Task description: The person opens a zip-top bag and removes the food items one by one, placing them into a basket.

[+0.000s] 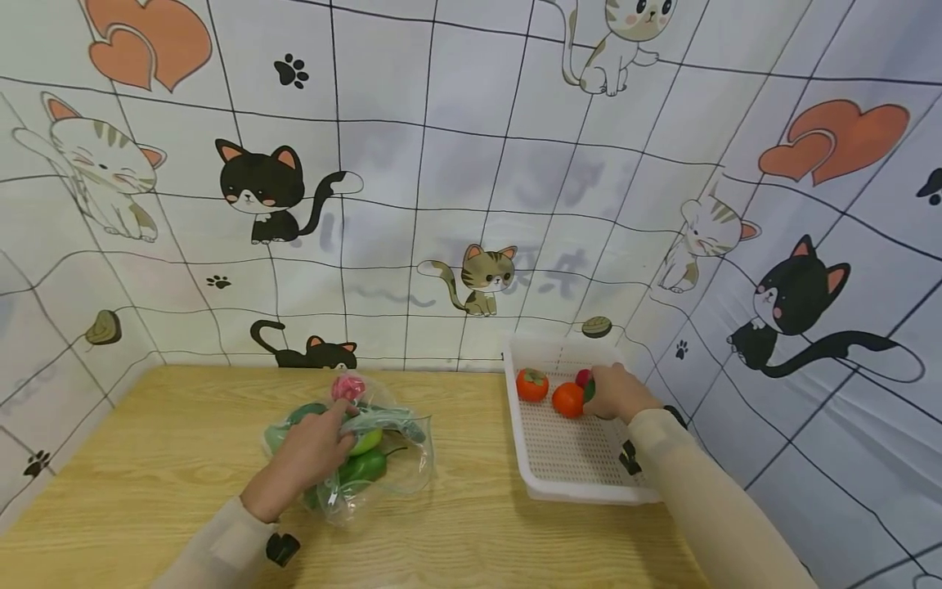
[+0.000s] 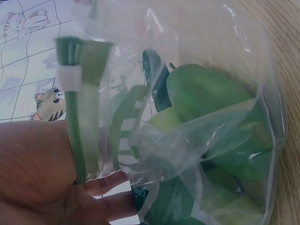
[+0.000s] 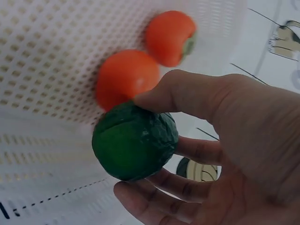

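Note:
My left hand [image 1: 305, 458] grips the upper part of a clear plastic bag [image 1: 415, 470] on the table's left half. Green peppers [image 1: 364, 468] and other green vegetables show through the film, and a pink item [image 1: 348, 387] sits at its far end. A printed green strip [image 2: 84, 108] of the bag stands beside the palm. Over the white basket, my right hand [image 1: 621, 394] pinches a round, dark green, wrinkled vegetable [image 3: 136, 143] between thumb and fingers. Close by it is an orange-red persimmon-like fruit [image 1: 568, 400].
The white perforated basket [image 1: 518, 446] stands on the wooden table [image 1: 471, 532] at the right. A second persimmon [image 1: 532, 384] lies at its left side, and a small crimson item [image 1: 583, 377] shows beside the right hand. Cat-printed cloth [image 1: 412, 180] borders the table behind and at the sides.

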A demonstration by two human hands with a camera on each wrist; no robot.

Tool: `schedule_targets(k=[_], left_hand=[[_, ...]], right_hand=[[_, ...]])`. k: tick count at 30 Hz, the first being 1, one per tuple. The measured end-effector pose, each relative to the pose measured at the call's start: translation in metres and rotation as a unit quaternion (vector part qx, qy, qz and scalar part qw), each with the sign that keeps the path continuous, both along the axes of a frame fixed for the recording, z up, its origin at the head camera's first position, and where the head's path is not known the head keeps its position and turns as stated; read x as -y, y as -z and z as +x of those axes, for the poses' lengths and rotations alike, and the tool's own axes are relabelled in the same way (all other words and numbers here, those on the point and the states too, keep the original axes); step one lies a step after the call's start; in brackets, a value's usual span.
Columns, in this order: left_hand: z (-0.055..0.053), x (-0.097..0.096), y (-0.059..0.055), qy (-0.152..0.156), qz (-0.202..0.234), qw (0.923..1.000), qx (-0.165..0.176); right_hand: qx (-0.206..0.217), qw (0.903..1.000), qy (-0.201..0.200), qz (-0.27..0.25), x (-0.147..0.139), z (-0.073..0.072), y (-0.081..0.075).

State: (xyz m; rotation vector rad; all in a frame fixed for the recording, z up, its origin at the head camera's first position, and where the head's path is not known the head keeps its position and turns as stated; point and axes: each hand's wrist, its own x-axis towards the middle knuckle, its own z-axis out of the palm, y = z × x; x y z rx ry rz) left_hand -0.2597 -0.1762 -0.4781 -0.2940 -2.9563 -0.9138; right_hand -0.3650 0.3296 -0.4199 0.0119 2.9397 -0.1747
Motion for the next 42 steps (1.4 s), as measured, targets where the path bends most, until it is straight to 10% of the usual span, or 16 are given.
schedule_targets(k=[24, 42], left_hand=[[0.002, -0.003, -0.004, -0.002, 0.004, 1.0, 0.001], [0.003, -0.004, -0.005, -0.006, 0.006, 1.0, 0.005]], right_hand=[[0.034, 0.9993, 0.018, 0.001, -0.003, -0.001, 0.015], [-0.062, 0.9963, -0.042, -0.043, 0.031, 0.012, -0.008]])
